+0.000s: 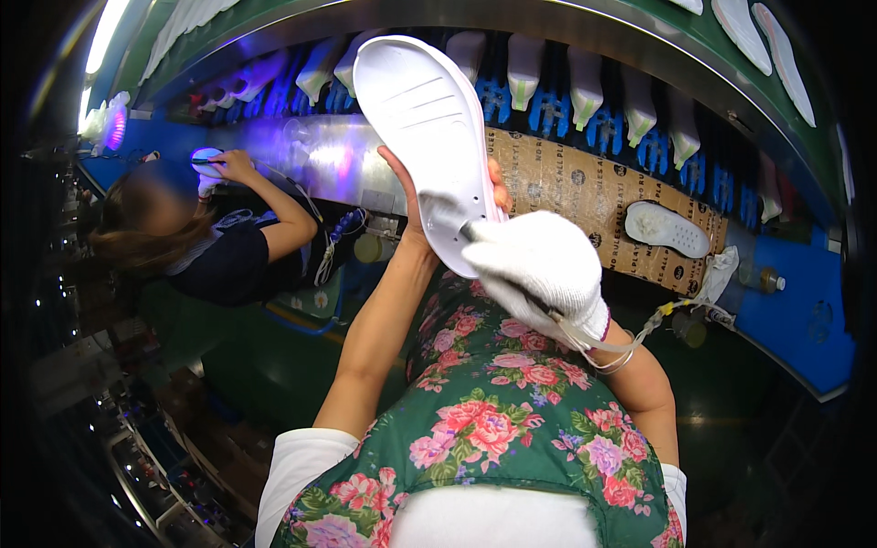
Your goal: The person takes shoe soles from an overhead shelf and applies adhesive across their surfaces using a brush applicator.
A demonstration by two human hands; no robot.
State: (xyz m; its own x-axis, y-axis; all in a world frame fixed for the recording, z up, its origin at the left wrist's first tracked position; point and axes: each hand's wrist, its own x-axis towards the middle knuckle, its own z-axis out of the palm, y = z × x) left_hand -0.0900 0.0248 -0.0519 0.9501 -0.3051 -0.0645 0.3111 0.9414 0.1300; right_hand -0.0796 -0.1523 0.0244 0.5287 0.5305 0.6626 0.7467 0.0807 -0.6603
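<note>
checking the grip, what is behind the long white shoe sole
The bare left hand supports the long white shoe sole from behind, digits showing at both edges. Beyond lie a shiny metal worktop and brown cardboard. Most of the palm and the sole's far face are hidden.

Fairly bright light fell on the white sole, leaving its grooves readable. Far to the sole's left, a tube lamp burned out to plain white, and nearer on that side violet-blue glare struck a metal sheet. The floor to the sole's lower right sank into gloom. Low on the sole, the tool tip looked smeared. Above it, the shelf edge bowed with fisheye distortion, and black vignetting swallowed the corners farthest from the sole.
</note>
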